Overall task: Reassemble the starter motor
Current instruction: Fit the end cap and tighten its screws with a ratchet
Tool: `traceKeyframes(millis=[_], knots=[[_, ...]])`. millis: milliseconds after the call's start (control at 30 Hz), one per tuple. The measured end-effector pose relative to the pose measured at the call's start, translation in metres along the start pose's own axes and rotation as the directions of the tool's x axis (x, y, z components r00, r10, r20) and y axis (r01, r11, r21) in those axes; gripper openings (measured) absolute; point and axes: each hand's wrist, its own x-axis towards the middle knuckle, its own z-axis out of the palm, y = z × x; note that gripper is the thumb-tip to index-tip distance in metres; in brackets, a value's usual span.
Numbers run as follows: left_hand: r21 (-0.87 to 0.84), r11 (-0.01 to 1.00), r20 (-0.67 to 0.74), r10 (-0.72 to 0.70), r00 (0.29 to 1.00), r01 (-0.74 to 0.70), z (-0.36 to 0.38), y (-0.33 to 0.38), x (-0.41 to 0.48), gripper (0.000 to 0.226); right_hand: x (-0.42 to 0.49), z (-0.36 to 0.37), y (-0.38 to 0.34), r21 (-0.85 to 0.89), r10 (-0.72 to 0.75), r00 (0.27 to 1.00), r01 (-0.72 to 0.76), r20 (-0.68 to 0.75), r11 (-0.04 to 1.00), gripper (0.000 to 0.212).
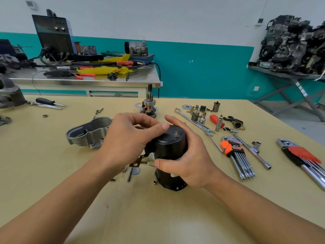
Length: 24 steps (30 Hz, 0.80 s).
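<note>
A person's two bare hands work on a yellowish worktable (158,217), seen from above and behind. In the middle of the table, nearer the person than the loose parts and tools, stands the black motor housing (169,150), a smooth cylinder. Its long axis runs vertically: the wider flanged end rests on the tabletop, and the closed end cap faces up, with a small metal stud (176,134) poking out of it.

The right hand (191,155) wraps around the cylinder from the right. Its thumb lies across the front of the body, and its index finger reaches over the far side of the top.

The left hand (126,138) holds the upper left of the housing. Its thumb lies on the top rim and its fingers are curled, with their tips hidden.

Just left of the housing's base lie small bolts (130,173) and a copper-coloured bracket (136,162). Farther left lies a grey cast aluminium cover (89,132), hollow side up. Beyond the hands a pinion shaft assembly (149,103) stands upright.

To the right lie a long spanner (193,120), a red-handled screwdriver (216,120) and two sets of hex keys, one in an orange holder (230,147) and one in a red holder (302,155).
</note>
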Motion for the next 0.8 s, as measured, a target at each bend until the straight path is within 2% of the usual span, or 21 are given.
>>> traceKeyframes(millis=[133,233,300,367,467,533,600,700,800], knots=[[0.054,0.998,0.032,-0.026,0.999,0.024,-0.004,-0.002,0.005,0.008,0.000,0.000,-0.001,0.001,0.003,1.000,-0.003,0.009,1.000,0.099],[0.080,0.996,0.153,-0.051,0.987,0.039,-0.010,0.002,0.007,0.019,0.000,0.000,-0.002,0.004,0.002,1.000,-0.002,0.001,1.000,0.097],[0.068,0.997,0.183,-0.055,0.982,0.043,-0.011,0.004,0.006,0.019,0.000,0.000,-0.003,-0.008,-0.007,1.000,0.007,0.002,1.000,0.094],[0.027,0.999,0.128,-0.029,0.991,0.026,-0.009,0.005,0.004,0.013,0.000,0.000,-0.004,-0.013,-0.013,1.000,0.013,0.014,1.000,0.094],[0.065,0.998,-0.004,0.028,1.000,-0.027,-0.003,0.001,0.002,0.023,-0.001,0.000,-0.003,-0.012,-0.010,1.000,0.010,0.021,1.000,0.098],[0.080,0.996,-0.030,0.032,0.999,-0.030,-0.002,0.000,0.002,0.017,-0.001,0.000,-0.002,-0.010,-0.014,1.000,0.014,0.021,1.000,0.098],[0.089,0.996,0.005,0.029,1.000,-0.029,-0.003,0.000,0.002,0.005,0.000,-0.001,-0.002,-0.007,-0.013,1.000,0.013,0.015,1.000,0.098],[0.069,0.997,0.091,0.013,0.996,-0.019,-0.005,0.001,0.003,0.024,0.001,-0.002,-0.003,-0.016,-0.009,1.000,0.009,0.005,1.000,0.096],[0.008,1.000,0.046,-0.027,0.999,0.027,-0.009,-0.004,0.004,0.042,0.002,-0.009,-0.005,-0.033,-0.010,1.000,0.009,-0.011,0.999,0.099]])
